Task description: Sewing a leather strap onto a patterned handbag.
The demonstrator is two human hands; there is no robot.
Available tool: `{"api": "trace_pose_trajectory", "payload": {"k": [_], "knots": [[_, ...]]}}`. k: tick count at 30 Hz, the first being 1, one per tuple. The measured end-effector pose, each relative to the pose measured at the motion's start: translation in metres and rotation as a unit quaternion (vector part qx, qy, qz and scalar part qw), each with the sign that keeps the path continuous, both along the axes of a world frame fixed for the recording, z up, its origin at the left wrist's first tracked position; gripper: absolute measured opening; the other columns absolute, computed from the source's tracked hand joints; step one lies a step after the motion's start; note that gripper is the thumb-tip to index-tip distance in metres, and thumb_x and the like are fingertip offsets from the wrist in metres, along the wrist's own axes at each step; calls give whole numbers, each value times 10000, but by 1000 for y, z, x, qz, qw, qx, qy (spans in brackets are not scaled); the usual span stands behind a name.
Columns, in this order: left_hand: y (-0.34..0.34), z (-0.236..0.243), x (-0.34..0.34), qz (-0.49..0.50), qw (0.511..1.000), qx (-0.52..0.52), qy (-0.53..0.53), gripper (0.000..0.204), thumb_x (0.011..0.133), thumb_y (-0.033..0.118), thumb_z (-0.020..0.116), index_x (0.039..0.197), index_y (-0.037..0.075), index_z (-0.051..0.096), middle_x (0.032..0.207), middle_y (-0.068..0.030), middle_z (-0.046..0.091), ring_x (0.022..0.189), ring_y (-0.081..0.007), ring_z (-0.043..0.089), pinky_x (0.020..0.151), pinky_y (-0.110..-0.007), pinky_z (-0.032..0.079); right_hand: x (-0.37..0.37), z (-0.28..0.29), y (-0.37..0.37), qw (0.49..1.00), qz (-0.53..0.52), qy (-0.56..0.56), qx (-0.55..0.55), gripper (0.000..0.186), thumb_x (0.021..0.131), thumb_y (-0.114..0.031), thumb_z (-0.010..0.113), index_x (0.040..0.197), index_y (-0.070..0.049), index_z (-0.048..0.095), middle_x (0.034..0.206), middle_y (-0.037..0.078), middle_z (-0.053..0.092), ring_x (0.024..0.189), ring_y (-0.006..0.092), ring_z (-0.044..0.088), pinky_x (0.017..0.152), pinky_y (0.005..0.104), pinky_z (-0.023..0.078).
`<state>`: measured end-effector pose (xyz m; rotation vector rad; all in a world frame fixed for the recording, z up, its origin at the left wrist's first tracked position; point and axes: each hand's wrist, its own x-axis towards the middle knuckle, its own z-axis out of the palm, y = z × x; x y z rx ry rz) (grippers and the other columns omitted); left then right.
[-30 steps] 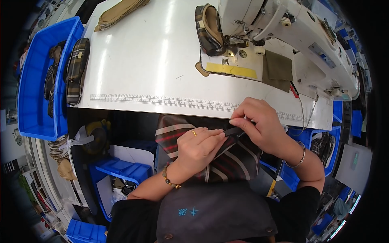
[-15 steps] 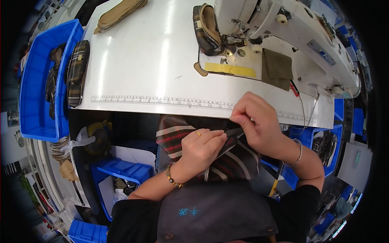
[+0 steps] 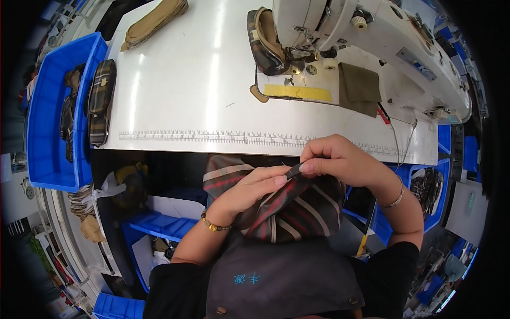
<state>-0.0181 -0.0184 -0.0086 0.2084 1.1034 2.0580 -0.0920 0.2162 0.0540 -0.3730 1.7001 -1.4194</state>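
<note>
A dark brown fabric piece [image 3: 305, 207] with red and pale stripes lies bunched over my lap, below the table edge. A narrow dark strip [image 3: 294, 171] runs along its upper part, between my two hands. My right hand [image 3: 332, 157] pinches the strip's end between thumb and forefinger. My left hand [image 3: 255, 189], fingers together, presses the strip against the striped fabric a little to the left, its thumb along the near side. The far part of the strip is hidden under the fingers.
Ahead stands a white sewing machine [image 3: 372, 32], a plaid cap [image 3: 260, 45] by its needle. An olive cloth [image 3: 358, 87] lies beside it. At left are plaid caps [image 3: 100, 101], a blue bin [image 3: 58, 165] and stacked tan pieces [image 3: 154, 26]. A printed ruler [image 3: 212, 137] follows the table edge.
My left hand has slid up and flattened over the fabric, its thumb now in sight near the strip. My right hand has lowered and turned, its fingers closer to the left hand.
</note>
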Motion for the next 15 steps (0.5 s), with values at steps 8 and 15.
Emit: {"api": "trace_pose_trajectory", "payload": {"k": [8,15], "knots": [[11,-23,0,-36,993,100,58,528,1060,399,518,1375,-25,542,1355,-101,573,1304,-166,485,1129,-320,343,-8,-6,-1,987,41,-141,-66,185,956,-185,687,883,-17,671,752,-25,622,698,37,512,623,210,387],[10,-20,2,-40,997,55,35,474,1048,397,573,1340,28,515,1204,-3,553,1143,-78,472,1035,-266,376,-11,-12,5,988,68,-127,-45,243,984,-245,672,875,-28,681,805,12,692,744,55,561,691,220,422]]}}
